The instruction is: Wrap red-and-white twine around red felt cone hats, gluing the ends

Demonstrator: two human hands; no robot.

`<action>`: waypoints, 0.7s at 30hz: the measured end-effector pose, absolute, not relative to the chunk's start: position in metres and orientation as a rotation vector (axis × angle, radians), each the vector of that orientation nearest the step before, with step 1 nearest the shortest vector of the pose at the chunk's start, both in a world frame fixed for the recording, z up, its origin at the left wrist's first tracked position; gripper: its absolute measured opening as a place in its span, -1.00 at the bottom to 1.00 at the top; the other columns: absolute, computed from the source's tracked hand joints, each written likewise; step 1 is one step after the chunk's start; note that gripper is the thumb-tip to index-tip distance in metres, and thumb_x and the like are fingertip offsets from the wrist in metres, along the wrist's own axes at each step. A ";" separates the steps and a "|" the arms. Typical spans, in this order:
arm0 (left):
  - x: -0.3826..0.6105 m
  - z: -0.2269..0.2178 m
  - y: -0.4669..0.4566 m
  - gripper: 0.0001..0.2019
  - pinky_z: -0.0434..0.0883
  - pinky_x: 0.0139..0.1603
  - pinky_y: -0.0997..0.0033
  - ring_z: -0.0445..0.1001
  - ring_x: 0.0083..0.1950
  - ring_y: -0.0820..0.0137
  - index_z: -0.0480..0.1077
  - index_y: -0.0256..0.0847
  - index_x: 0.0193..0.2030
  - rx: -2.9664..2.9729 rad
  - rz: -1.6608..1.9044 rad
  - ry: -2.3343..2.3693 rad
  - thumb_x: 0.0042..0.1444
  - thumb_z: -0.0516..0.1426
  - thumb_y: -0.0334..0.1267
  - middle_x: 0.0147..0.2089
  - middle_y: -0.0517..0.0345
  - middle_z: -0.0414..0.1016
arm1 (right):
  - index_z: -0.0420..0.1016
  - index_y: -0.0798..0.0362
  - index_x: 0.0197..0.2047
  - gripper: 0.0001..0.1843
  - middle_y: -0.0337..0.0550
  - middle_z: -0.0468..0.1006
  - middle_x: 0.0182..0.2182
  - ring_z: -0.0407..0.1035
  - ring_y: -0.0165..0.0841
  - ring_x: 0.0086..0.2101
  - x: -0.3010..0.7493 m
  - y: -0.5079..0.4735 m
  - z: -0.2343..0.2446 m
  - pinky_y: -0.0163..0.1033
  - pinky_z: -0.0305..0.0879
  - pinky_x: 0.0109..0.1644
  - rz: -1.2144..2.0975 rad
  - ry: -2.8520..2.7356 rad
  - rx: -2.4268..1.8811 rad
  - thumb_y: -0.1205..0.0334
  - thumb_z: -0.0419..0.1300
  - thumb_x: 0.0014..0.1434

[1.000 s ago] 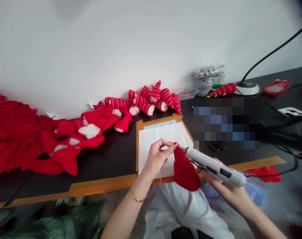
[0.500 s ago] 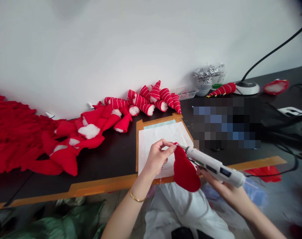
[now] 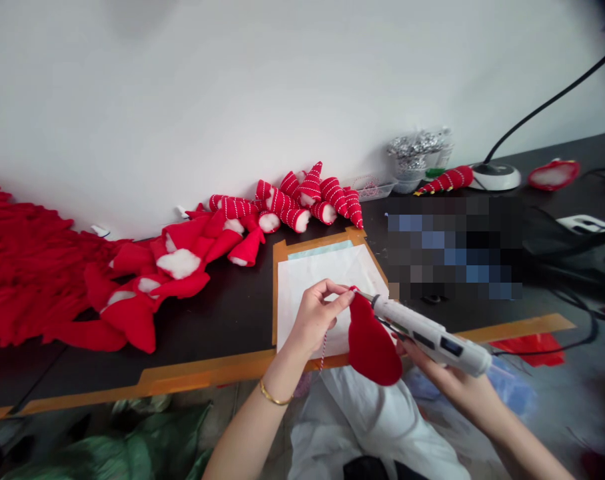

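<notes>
Between thumb and forefinger, my left hand [image 3: 318,315] pinches the narrow top of a red felt cone [image 3: 373,347], which hangs down over the table's front edge. A red-and-white twisted cord [image 3: 323,352] dangles below that hand. My right hand [image 3: 435,367] is closed around the handle of a white glue gun [image 3: 430,330] with a small dark display. The gun's metal nozzle points left and reaches the cone's tip beside my left fingertips. Whether glue is coming out is too small to see. Under my hands lies a white paper sheet [image 3: 302,287] bordered by brown tape.
Stuffed red cones wound with cord [image 3: 287,203] sit against the wall. Plain stuffed red cones [image 3: 182,260] and a large red felt heap [image 3: 32,273] spread leftward. At the back right are a tub of silver tinsel [image 3: 412,157] and a lamp base [image 3: 496,177].
</notes>
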State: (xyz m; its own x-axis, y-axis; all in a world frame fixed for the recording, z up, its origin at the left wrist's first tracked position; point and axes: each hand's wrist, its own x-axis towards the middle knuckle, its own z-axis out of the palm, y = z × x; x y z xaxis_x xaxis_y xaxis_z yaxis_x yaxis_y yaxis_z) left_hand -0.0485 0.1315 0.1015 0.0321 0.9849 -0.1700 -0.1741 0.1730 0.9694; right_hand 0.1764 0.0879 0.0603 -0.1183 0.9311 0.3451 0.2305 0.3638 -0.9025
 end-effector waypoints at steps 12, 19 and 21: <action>-0.049 0.100 0.132 -0.64 -0.13 -0.69 0.58 -0.02 -0.60 0.66 0.37 -0.23 -0.40 0.965 1.142 1.147 -0.05 0.40 -0.05 -0.47 0.29 0.35 | 0.60 -0.01 -0.38 -0.93 -0.23 0.68 -0.48 0.59 -0.29 -0.51 0.174 0.092 0.065 -0.40 0.52 -0.40 0.778 -1.638 -1.033 0.30 0.30 0.15; -0.048 0.102 0.131 -0.64 -0.14 -0.68 0.57 -0.03 -0.60 0.66 0.37 -0.23 -0.40 0.964 1.141 1.150 -0.04 0.39 -0.05 -0.48 0.30 0.34 | 0.61 0.01 -0.37 -0.90 -0.18 0.70 -0.45 0.59 -0.26 -0.49 0.177 0.091 0.062 -0.36 0.53 -0.39 0.790 -1.668 -1.068 0.24 0.29 0.17; -0.048 0.102 0.132 -0.65 -0.14 -0.68 0.57 -0.04 -0.60 0.66 0.36 -0.23 -0.40 0.967 1.142 1.150 -0.03 0.39 -0.06 -0.47 0.29 0.35 | 0.61 0.01 -0.37 -0.90 -0.16 0.70 -0.45 0.59 -0.24 -0.49 0.178 0.091 0.061 -0.34 0.54 -0.39 0.803 -1.667 -1.090 0.22 0.29 0.17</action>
